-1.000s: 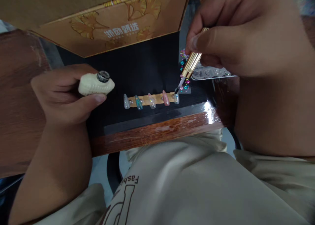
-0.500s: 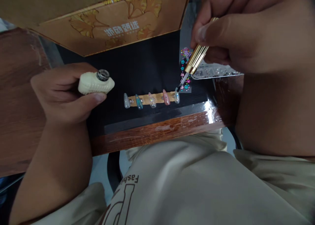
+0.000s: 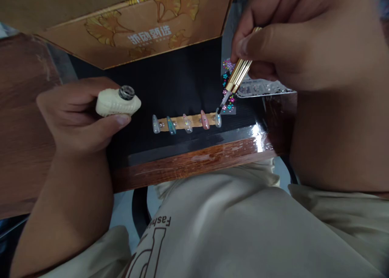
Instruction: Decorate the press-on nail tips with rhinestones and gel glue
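Note:
My left hand (image 3: pixel 82 116) is closed round a cream nail polish bottle (image 3: pixel 117 102), whose dark neck is uncapped and tilted up. Between the thumb and fingers of my right hand (image 3: pixel 273 47) is a nail polish brush (image 3: pixel 239 74) with a ribbed gold handle, slanting down to the left. Its dark bristles meet the upper end of the rightmost false nail (image 3: pixel 218 119), a clear shimmery one. That nail sits on a tan display strip (image 3: pixel 194 122) along with a pink false nail (image 3: pixel 205 120), a teal false nail (image 3: pixel 171 125) and other clear ones.
Behind the strip stands an orange box (image 3: pixel 146 31) with ginkgo leaf prints. A sheet of coloured flower gems (image 3: pixel 230 99) and a clear case of gems (image 3: pixel 264 87) lie at the right. The black mat (image 3: pixel 146 75) ends near the wooden table edge (image 3: pixel 194 160).
My right hand has shifted slightly left with the brush, whose tip remains at the rightmost nail. My left hand and the bottle are nearly still.

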The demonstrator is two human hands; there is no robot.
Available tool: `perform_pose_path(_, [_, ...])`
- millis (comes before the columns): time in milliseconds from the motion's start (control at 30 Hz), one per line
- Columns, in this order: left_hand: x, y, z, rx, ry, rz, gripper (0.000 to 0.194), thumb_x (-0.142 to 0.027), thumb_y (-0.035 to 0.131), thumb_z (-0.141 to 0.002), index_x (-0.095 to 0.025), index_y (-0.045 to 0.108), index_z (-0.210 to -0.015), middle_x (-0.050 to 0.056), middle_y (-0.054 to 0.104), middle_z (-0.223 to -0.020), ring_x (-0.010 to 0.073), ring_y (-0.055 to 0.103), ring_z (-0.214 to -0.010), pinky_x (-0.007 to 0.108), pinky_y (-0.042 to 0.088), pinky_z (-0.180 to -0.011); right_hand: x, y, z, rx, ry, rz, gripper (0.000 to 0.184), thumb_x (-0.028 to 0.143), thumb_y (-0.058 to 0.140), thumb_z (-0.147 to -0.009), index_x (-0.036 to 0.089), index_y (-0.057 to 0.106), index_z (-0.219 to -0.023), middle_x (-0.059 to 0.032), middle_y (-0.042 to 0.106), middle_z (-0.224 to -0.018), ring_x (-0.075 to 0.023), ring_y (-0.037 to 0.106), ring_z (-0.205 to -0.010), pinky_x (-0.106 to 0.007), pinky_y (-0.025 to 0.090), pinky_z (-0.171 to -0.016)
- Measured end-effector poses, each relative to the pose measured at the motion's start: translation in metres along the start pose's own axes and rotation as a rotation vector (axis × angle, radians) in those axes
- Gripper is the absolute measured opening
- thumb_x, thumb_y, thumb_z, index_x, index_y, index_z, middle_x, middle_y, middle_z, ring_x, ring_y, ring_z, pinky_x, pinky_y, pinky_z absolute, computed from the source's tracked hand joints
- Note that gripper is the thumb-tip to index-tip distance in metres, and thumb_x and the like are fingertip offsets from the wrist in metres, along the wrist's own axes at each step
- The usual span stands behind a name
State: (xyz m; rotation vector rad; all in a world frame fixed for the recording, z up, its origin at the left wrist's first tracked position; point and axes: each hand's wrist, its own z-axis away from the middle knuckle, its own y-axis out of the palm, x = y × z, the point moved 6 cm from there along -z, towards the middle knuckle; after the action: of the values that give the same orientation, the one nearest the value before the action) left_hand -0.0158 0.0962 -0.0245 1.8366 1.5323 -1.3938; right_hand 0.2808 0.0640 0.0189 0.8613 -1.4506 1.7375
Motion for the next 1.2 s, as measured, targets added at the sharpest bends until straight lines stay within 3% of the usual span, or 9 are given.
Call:
perform_pose_path(267, [-0.0013, 0.0021, 0.0007, 0.041, -0.002, -0.02, 0.032, -0.038, 0.089, -0.064, -0.02, 0.082, -0.09, -0.001, 0.069, -0.071, 0.0047, 0.055, -0.053, 0.018, 0.037, -0.046, 0.0043, 0.0022, 0.0014, -0.013, -0.031, -0.13, 0.025, 0.001, 0.058, -0.082, 0.019, 0.069, -0.069, 0.0143, 0.052, -0.049, 0.0046, 0.04, -0.045, -0.022, 0.026, -0.042])
perform_pose_path(467, [0.0, 0.0007, 0.0007, 0.017, -0.031, -0.03, 0.034, -0.042, 0.09, -0.06, -0.019, 0.08, -0.083, -0.001, 0.069, -0.069, 0.0053, 0.054, -0.051, 0.018, 0.037, -0.044, 0.0041, 0.0023, 0.0005, -0.005, -0.002, -0.044, 0.023, 0.004, 0.061, -0.081, 0.021, 0.07, -0.068, 0.015, 0.051, -0.048, 0.0054, 0.04, -0.045, -0.021, 0.025, -0.042])
perform_pose_path(633, [0.0017, -0.0015, 0.0017, -0.022, -0.03, 0.001, 0.032, -0.037, 0.091, -0.058, -0.019, 0.082, -0.083, 0.001, 0.072, -0.068, 0.0066, 0.055, -0.05, 0.02, 0.036, -0.042, 0.0019, 0.0013, 0.0002, -0.021, 0.007, -0.111, 0.028, -0.002, 0.059, -0.077, 0.021, 0.071, -0.066, 0.0124, 0.052, -0.049, 0.0037, 0.041, -0.044, -0.019, 0.026, -0.04])
perform_pose_path(900, [0.0019, 0.0005, 0.0003, -0.017, 0.009, 0.001, 0.036, -0.042, 0.093, -0.057, -0.02, 0.082, -0.083, 0.0, 0.069, -0.066, 0.0061, 0.053, -0.047, 0.018, 0.032, -0.038, -0.0013, -0.0003, 0.0003, -0.027, -0.017, -0.004, 0.014, 0.014, 0.068, -0.079, 0.021, 0.073, -0.067, 0.0104, 0.053, -0.051, 0.0024, 0.044, -0.048, -0.02, 0.03, -0.043])
perform_pose_path(1200, [0.0006, 0.0006, 0.0006, -0.006, 0.011, -0.043, 0.034, -0.042, 0.091, -0.059, -0.022, 0.082, -0.086, -0.001, 0.07, -0.067, 0.0071, 0.054, -0.048, 0.018, 0.034, -0.038, -0.0013, -0.0021, 0.0014, -0.054, -0.005, -0.07, 0.021, 0.009, 0.063, -0.079, 0.023, 0.072, -0.067, 0.0107, 0.053, -0.05, 0.0016, 0.043, -0.045, -0.024, 0.026, -0.042])
